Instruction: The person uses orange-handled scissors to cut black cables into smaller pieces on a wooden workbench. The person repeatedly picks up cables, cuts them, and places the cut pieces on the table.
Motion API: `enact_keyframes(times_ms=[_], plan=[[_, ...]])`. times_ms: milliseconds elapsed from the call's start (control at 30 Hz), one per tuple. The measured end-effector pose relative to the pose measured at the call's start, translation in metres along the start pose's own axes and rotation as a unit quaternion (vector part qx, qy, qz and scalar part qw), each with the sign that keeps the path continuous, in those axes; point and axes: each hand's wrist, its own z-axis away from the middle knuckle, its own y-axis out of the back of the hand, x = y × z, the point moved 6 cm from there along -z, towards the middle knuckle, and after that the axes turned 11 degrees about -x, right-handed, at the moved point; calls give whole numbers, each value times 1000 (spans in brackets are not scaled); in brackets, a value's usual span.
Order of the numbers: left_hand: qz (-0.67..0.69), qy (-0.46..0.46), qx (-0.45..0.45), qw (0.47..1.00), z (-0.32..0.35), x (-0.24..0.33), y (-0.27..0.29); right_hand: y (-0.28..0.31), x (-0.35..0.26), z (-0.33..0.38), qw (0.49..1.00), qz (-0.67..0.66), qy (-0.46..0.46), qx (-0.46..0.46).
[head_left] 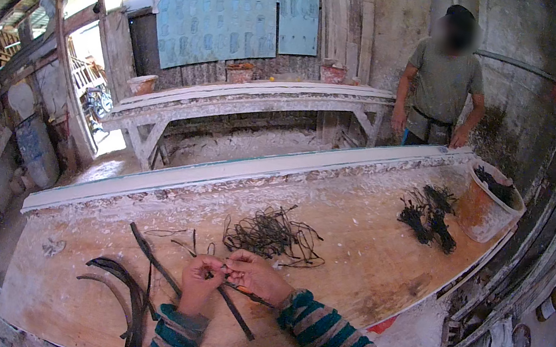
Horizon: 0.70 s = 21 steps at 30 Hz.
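Now pinching something small with left hand and right hand. Can see black stuff inside the dirty bucket.

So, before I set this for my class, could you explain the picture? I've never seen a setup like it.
There is no machine here, just a person's bare left hand and right hand. A wide fisheye camera on their head looks down, so straight edges bend toward the rim. On the wooden worktable lie a tangled pile of thin dark strands, curved dark strips to the left, and dark bundles beside a bucket. The hands meet near the pile; what their fingertips pinch is too small to tell. Another person stands at the far side.
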Motion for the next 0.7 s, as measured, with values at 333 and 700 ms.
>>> enact_keyframes(times_ms=[333, 700], plan=[[34, 55, 55, 996, 0, 5, 0, -14, -29, 4, 909, 391, 101, 100], [-78, 33, 48, 995, 1, 7, 4, -16, -31, 4, 897, 419, 112, 87]])
